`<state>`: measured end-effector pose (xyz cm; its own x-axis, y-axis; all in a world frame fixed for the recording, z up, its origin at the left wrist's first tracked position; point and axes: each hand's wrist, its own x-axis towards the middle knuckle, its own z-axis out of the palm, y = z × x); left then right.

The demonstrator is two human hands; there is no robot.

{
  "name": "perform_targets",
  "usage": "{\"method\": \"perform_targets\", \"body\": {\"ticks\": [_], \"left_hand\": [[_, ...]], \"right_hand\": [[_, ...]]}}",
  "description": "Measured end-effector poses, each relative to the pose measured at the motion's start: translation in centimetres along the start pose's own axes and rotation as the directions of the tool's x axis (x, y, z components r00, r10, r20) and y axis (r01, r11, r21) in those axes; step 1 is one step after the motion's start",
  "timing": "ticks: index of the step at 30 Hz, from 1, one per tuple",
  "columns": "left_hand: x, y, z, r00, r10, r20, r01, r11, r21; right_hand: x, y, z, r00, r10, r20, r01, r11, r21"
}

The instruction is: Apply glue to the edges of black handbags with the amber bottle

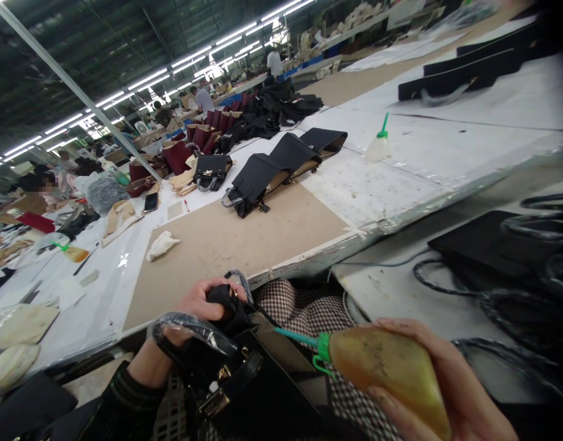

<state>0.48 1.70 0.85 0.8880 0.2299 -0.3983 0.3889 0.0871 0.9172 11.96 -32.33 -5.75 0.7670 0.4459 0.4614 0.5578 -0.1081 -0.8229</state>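
A black handbag (263,392) with gold fittings and plastic-wrapped handles rests on my lap. Through one of its handles passes my left hand (203,303), its fingers closed on the black material at the bag's upper edge. My right hand (446,367) wraps round a squeeze bottle (386,367) of yellowish glue with a green cap. The bottle lies tilted on its side, and its thin nozzle points left to the tan inside of the bag's opening.
On the worktable (299,226) lie black bags (258,177), a crumpled white cloth (162,244) and a phone (151,201). A second bottle (377,147) stands farther back. More black bags (502,245) with wrapped handles lie at my right. Other people (275,62) are in the background.
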Motion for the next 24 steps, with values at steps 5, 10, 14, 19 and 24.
{"method": "perform_targets", "body": {"ticks": [5, 10, 14, 19, 24], "left_hand": [[3.0, -1.2, -0.3, 0.983, -0.091, 0.157, 0.066, 0.986, 0.153], [6.0, -4.8, 0.8, 0.995, -0.031, 0.094, 0.013, 0.982, 0.188], [6.7, -5.3, 1.1, 0.995, -0.039, 0.087, 0.022, 0.982, 0.187], [6.6, -5.0, 1.3, 0.997, -0.054, 0.057, 0.043, 0.984, 0.172], [6.5, -4.9, 1.5, 0.996, -0.074, 0.054, 0.064, 0.986, 0.156]], "right_hand": [[1.1, 2.1, -1.5, 0.983, 0.12, 0.135, -0.101, 0.985, -0.143], [1.6, 4.3, -0.9, 0.963, 0.113, 0.246, -0.086, 0.989, -0.117], [2.1, 5.1, 0.1, 0.957, 0.057, 0.286, -0.029, 0.995, -0.099], [3.0, 4.9, 1.1, 0.949, -0.011, 0.314, 0.024, 0.999, -0.036], [3.3, 5.0, 1.4, 0.938, -0.044, 0.344, 0.054, 0.998, -0.021]]}}
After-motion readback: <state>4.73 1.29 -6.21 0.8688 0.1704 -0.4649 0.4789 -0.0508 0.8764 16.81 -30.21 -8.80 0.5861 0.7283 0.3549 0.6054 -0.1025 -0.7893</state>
